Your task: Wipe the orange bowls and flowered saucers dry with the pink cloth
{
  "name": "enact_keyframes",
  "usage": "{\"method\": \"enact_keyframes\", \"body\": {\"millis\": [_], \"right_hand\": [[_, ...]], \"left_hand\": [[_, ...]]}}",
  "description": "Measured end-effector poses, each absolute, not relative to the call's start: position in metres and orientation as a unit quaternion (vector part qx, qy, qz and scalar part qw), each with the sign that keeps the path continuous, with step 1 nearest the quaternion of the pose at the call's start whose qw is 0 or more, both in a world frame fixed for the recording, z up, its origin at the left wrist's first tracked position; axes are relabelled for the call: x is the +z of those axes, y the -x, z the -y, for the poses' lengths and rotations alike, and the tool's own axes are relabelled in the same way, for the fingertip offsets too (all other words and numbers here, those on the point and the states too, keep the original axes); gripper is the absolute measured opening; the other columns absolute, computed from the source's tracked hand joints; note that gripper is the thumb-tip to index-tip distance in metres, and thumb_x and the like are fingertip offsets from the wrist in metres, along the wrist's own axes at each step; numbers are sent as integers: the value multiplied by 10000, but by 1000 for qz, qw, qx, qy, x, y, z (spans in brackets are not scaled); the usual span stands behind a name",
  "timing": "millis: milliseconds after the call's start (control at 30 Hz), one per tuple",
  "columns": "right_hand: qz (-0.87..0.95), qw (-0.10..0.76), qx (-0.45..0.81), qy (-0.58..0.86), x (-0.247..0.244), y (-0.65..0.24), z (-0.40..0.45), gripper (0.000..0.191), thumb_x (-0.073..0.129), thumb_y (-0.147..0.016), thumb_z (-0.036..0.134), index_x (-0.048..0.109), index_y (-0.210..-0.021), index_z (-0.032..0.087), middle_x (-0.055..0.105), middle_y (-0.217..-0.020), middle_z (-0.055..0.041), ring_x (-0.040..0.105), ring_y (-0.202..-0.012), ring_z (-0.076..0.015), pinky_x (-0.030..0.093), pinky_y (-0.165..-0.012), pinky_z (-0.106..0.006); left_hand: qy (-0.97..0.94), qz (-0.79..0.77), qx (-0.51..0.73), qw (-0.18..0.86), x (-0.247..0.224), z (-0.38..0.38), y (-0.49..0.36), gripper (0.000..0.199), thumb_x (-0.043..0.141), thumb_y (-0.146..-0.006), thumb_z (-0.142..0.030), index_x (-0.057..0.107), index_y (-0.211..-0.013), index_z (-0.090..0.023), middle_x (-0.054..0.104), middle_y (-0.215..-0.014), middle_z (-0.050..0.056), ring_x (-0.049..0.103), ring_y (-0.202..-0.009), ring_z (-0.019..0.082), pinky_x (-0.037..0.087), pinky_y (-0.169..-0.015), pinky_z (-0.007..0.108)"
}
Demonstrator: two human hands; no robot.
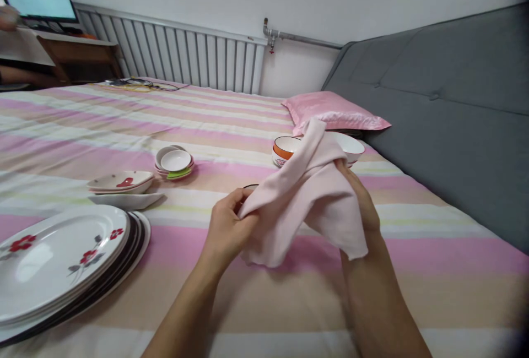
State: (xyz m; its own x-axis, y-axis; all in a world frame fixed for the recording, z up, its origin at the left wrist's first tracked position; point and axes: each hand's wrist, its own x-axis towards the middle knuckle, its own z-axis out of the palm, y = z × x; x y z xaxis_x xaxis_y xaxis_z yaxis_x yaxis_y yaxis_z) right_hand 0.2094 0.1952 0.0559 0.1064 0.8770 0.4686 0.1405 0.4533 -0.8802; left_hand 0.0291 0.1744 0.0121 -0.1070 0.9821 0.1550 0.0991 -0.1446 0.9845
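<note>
Cloth (303, 195), one, grasped by one left hand (233, 220); one right hand (363, 204), grip hidden.

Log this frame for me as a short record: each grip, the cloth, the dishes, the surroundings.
Left grip: pinching the cloth
Right grip: against the cloth, fingers mostly hidden
Cloth: pale pink, raised, draped in folds
Dark-rimmed piece: mostly hidden behind the cloth
Plates: stacked, near left; top one floral
Oblong dishes: beyond the plates
Small round dishes: nested, farther back
Bowls: behind the cloth, one orange-rimmed
Surface: striped bedding
Backdrop: pink pillow, grey headboard, radiator
</note>
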Motion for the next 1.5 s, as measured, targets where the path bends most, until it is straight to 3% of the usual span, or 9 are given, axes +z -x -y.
{"method": "enact_keyframes", "body": {"millis": [167,367,533,633,700,800,967,1200,1500], "right_hand": [[548,642,317,432,50,-221,-202,453,401,-892,523,632,-1135,218,689,-1015,-67,640,-1021,-246,532,-792,-362],[491,657,300,487,41,-223,-212,237,539,-799,352,654,-952,213,699,-867,-32,657,-813,-206,513,-675,-296],[639,392,190,634,20,-234,-225,189,542,-775,308,691,-833,205,690,-758,-33,633,-753,-234,460,-638,-306],[664,234,114,701,5,-237,-231,241,585,-766,286,696,-960,194,720,-927,-103,637,-884,-280,460,-742,-366],[665,212,98,710,-1,-236,-235,323,589,-781,290,664,-1073,176,699,-1059,-142,622,-993,-295,449,-834,-406],[690,266,108,664,-4,-231,-240,341,531,-821,246,634,-1134,158,675,-1127,-137,612,-1042,-257,433,-905,-393],[731,356,183,552,-8,-215,-244,375,528,-805,224,625,-1168,219,677,-978,-42,602,-693,-137,466,-721,-283],[749,338,130,554,-21,-191,-240,333,559,-792,262,681,-1101,287,618,-652,26,542,-609,-143,388,-628,-252],[661,498,140,544,-24,-178,-236,250,489,-867,337,686,-930,196,482,-467,58,431,-439,-115,345,-519,-234]], "left_hand": [[-433,-570,555,424,29,-173,-6,151,609,-597,-225,631,-742,-188,563,-529,-35,435,-414,92,293,-391,182],[-344,-546,571,507,36,-173,14,172,603,-589,-258,619,-743,-183,576,-552,-28,513,-491,114,352,-438,178],[-455,-690,456,330,10,-187,21,333,608,-672,-461,658,-841,-178,670,-769,62,617,-686,215,446,-581,285],[-530,-733,400,145,3,-193,23,475,634,-660,-504,657,-995,-168,675,-1019,124,609,-968,288,449,-790,354],[-563,-711,397,138,3,-192,22,459,642,-663,-500,661,-994,-181,684,-998,107,609,-961,274,438,-811,349],[-616,-669,365,199,7,-188,18,348,683,-627,-459,690,-878,-218,675,-805,48,608,-778,225,427,-699,308],[-655,-687,268,169,11,-183,13,297,656,-643,-381,644,-892,-218,605,-705,7,559,-650,186,365,-590,277],[-647,-713,223,152,11,-182,8,240,609,-657,-318,656,-882,-251,613,-612,4,567,-613,206,304,-541,275],[-627,-692,318,164,12,-181,6,122,553,-702,-270,659,-754,-243,576,-484,-7,566,-524,197,324,-532,270]]}}
